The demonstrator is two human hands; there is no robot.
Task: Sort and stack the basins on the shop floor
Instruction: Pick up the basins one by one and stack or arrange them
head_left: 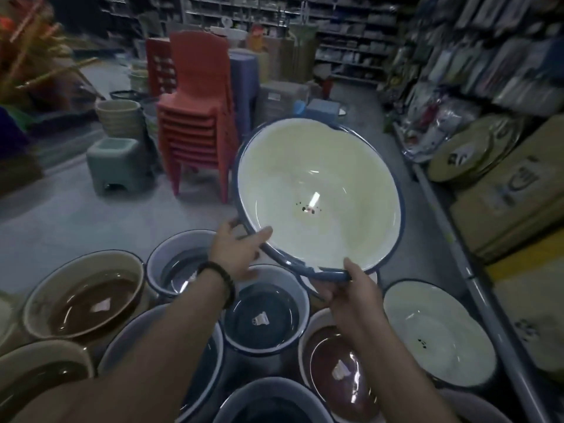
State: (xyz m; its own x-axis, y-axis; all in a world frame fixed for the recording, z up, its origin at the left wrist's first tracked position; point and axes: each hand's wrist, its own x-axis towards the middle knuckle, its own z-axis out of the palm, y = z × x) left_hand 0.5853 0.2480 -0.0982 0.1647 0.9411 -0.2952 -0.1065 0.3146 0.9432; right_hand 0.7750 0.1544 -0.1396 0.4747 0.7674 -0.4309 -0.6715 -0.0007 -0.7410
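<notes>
I hold a large cream basin (pixel 320 193) with a dark blue rim up in the air, tilted so its inside faces me. My left hand (pixel 238 251) grips its lower left rim, thumb over the edge. My right hand (pixel 351 288) grips the rim at the bottom. Below stand several basins on the floor: a brown-lined one (pixel 85 297) at the left, a blue one (pixel 265 319) under my hands, a reddish-brown one (pixel 335 367), and a cream one (pixel 439 334) at the right.
A stack of red plastic chairs (pixel 195 132) and a grey-green stool (pixel 119 160) stand on the floor behind the basins. Shelving with packaged goods and cardboard boxes (pixel 503 193) runs along the right. Woven baskets (pixel 119 117) sit at the left back.
</notes>
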